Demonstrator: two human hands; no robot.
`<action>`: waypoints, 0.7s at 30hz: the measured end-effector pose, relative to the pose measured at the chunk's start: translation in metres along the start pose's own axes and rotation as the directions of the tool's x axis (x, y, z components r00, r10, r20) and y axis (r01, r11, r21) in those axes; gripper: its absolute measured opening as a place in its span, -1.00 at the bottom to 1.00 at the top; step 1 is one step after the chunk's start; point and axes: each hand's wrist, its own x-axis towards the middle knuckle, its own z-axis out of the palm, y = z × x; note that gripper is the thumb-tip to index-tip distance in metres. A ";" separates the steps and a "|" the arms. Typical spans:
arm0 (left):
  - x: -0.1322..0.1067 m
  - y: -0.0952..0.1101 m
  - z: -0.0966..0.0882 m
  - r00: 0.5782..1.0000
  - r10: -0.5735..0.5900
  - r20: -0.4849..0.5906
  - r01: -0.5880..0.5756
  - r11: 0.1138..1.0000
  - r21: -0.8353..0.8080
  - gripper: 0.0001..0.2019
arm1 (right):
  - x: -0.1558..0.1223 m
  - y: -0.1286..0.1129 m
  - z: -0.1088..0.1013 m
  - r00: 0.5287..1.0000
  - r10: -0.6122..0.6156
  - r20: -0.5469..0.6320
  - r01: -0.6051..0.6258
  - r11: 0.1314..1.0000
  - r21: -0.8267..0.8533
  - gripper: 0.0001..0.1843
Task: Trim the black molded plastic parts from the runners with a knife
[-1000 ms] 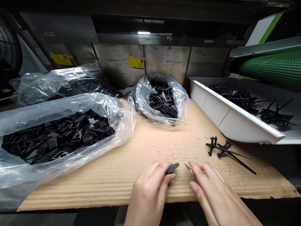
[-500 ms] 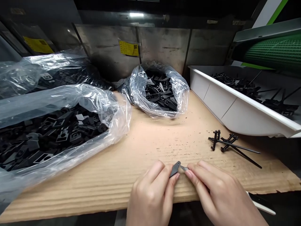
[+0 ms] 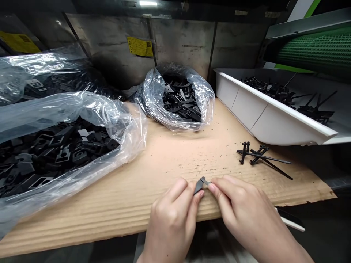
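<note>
My left hand pinches a small black plastic part between thumb and fingers, just above the near edge of the cardboard sheet. My right hand is closed on a thin metal blade, whose tip meets the black part. Both hands sit close together at the front middle. Two black sprues with long stems lie on the cardboard to the right of my hands.
A large clear bag of black parts lies at the left, another bag behind it, and a smaller open bag at the back middle. A white tray with black sprues stands at the right, under a green belt.
My hands have come together: the blade tip, apart from the black part a second ago, now touches it. The view has tilted slightly downward.
</note>
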 end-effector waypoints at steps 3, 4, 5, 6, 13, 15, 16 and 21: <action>-0.001 0.001 0.000 0.999 0.033 -0.015 -0.033 0.999 -0.010 -0.83 | 0.008 0.002 -0.004 0.998 0.062 -0.021 -0.062 0.997 -0.042 -0.71; -0.002 0.001 -0.001 0.999 0.032 -0.011 -0.032 0.999 -0.019 -0.83 | 0.011 0.005 -0.005 0.997 0.078 -0.026 -0.079 0.996 -0.046 -0.71; -0.002 0.001 -0.001 1.000 0.025 -0.002 -0.025 0.999 -0.031 -0.83 | 0.012 0.007 -0.007 0.996 0.086 -0.028 -0.087 0.995 -0.041 -0.70; -0.003 0.001 -0.001 1.000 0.012 0.011 -0.012 0.999 -0.040 -0.83 | 0.013 0.009 -0.009 0.996 0.085 -0.023 -0.086 0.996 -0.027 -0.69; -0.001 0.001 -0.003 0.995 -0.064 0.073 0.068 0.996 -0.058 -0.79 | 0.012 0.007 -0.004 0.998 0.033 0.048 -0.036 0.997 0.062 -0.70; -0.001 0.000 -0.004 0.994 -0.070 0.079 0.075 0.996 -0.058 -0.78 | 0.017 0.005 0.000 0.997 0.027 0.066 -0.031 0.998 0.060 -0.69; -0.001 -0.001 -0.004 0.994 -0.076 0.085 0.081 0.995 -0.056 -0.78 | 0.019 0.005 0.001 0.997 0.028 0.068 -0.032 0.998 0.057 -0.69; 0.000 0.000 -0.005 0.984 -0.124 0.130 0.135 0.988 -0.079 -0.78 | 0.025 0.013 0.004 0.999 -0.002 0.034 -0.001 0.997 0.082 -0.67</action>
